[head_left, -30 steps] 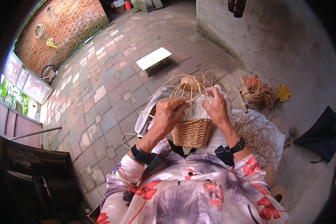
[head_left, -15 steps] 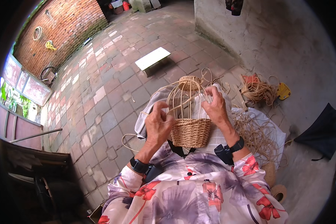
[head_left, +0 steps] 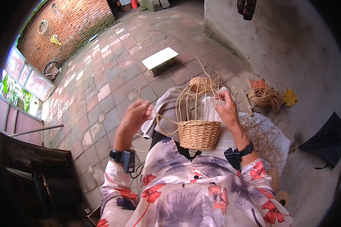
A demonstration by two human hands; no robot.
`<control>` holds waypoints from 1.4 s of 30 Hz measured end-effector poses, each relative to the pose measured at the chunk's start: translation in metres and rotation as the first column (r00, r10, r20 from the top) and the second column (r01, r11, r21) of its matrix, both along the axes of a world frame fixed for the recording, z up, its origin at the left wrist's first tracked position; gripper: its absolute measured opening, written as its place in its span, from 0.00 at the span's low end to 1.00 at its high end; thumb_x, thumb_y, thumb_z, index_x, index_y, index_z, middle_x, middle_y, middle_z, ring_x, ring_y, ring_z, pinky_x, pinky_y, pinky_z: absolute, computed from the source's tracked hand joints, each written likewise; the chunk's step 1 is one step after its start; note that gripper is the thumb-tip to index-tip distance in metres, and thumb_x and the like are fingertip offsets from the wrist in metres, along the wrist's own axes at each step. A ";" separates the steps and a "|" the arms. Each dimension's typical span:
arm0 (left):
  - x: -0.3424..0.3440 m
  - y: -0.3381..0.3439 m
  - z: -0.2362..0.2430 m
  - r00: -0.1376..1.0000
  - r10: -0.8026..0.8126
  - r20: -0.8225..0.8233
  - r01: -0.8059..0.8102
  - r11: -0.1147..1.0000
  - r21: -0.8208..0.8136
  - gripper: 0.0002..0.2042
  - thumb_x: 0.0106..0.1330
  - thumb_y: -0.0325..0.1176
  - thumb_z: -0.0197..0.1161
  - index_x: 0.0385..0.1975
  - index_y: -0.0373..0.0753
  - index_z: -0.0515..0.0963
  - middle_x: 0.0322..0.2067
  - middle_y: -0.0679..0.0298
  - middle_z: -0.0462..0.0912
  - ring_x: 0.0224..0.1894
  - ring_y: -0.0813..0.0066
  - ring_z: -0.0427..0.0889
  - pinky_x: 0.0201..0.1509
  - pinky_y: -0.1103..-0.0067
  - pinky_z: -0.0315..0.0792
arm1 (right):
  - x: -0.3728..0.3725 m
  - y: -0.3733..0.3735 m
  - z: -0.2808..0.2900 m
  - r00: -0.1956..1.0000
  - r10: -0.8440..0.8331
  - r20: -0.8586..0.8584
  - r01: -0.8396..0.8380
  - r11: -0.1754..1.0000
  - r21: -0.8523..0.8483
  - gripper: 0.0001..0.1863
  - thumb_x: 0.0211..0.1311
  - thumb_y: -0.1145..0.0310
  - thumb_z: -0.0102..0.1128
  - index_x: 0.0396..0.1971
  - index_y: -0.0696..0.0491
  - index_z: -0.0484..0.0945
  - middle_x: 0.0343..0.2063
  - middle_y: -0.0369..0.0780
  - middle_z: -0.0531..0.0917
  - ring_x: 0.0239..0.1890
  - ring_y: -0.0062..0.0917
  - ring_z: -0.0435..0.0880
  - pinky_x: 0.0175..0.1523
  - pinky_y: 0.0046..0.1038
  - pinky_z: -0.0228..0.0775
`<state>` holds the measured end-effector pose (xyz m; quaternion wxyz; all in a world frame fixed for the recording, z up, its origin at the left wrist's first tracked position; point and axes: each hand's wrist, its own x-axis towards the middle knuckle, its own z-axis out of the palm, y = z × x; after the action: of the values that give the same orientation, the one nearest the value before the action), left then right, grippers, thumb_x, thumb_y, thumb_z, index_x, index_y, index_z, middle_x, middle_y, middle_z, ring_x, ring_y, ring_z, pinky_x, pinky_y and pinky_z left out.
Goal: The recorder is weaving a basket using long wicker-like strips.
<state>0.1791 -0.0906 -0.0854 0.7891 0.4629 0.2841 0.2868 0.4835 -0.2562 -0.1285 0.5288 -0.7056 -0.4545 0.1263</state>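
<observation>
A half-woven straw basket (head_left: 199, 134) sits on my lap over pale cloth (head_left: 163, 96), with tall bare spokes arching above its woven band toward a small woven piece (head_left: 199, 80) at the top. My left hand (head_left: 138, 113) is out to the left of the basket, fingers closed on a strand of cord (head_left: 159, 117) that runs to the basket. My right hand (head_left: 225, 108) grips the spokes on the basket's right side, fingertips curled around them near the upper part.
Coiled cord (head_left: 264, 97) and a yellow object (head_left: 290, 97) lie right, beside loose strands on a white sheet (head_left: 276, 138). A white board on a low support (head_left: 160, 57) stands ahead. A black umbrella (head_left: 324, 142) rests against the right wall (head_left: 295, 56); dark furniture (head_left: 30, 170) is lower left.
My left hand has moved left and away from the basket, drawing the cord outward. My right hand stays at the spokes. A loop of cord has risen above the left side.
</observation>
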 end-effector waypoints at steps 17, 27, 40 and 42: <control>0.108 -0.051 -0.009 0.896 0.357 -0.264 0.240 0.111 0.964 0.06 0.58 0.26 0.58 0.35 0.38 0.77 0.25 0.51 0.80 0.26 0.49 0.81 0.29 0.62 0.73 | -0.030 -0.022 0.033 0.991 -0.037 0.128 0.022 0.993 0.117 0.30 0.52 0.59 0.68 0.51 0.58 0.68 0.48 0.50 0.74 0.53 0.42 0.74 0.59 0.37 0.65; 0.061 -0.042 0.002 0.978 -0.061 0.200 0.069 0.997 -0.032 0.17 0.68 0.26 0.57 0.56 0.42 0.72 0.20 0.75 0.67 0.17 0.89 0.62 0.18 0.89 0.56 | -0.017 0.000 0.001 0.999 -0.022 -0.030 0.023 0.999 0.044 0.31 0.48 0.71 0.59 0.56 0.56 0.64 0.51 0.51 0.71 0.55 0.44 0.71 0.60 0.39 0.65; -0.021 0.024 -0.018 0.847 0.388 -0.365 -0.036 0.726 0.687 0.16 0.61 0.28 0.62 0.50 0.43 0.79 0.27 0.71 0.73 0.24 0.84 0.67 0.25 0.85 0.63 | -0.022 -0.003 0.010 0.999 0.033 -0.012 -0.032 0.996 0.083 0.31 0.48 0.76 0.56 0.57 0.57 0.63 0.55 0.50 0.69 0.57 0.41 0.72 0.61 0.36 0.69; 0.014 0.010 -0.008 0.843 0.462 -0.276 0.061 0.428 0.902 0.12 0.61 0.31 0.64 0.45 0.42 0.82 0.30 0.69 0.75 0.26 0.82 0.69 0.27 0.83 0.66 | -0.020 -0.005 0.007 0.999 0.036 -0.009 -0.035 0.997 0.076 0.31 0.48 0.76 0.56 0.57 0.57 0.63 0.55 0.50 0.69 0.57 0.41 0.72 0.61 0.36 0.70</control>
<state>0.1928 -0.0805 -0.0933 0.2891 0.8206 0.3357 0.3610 0.4631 -0.2607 -0.1213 0.5551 -0.6762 -0.4687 0.1221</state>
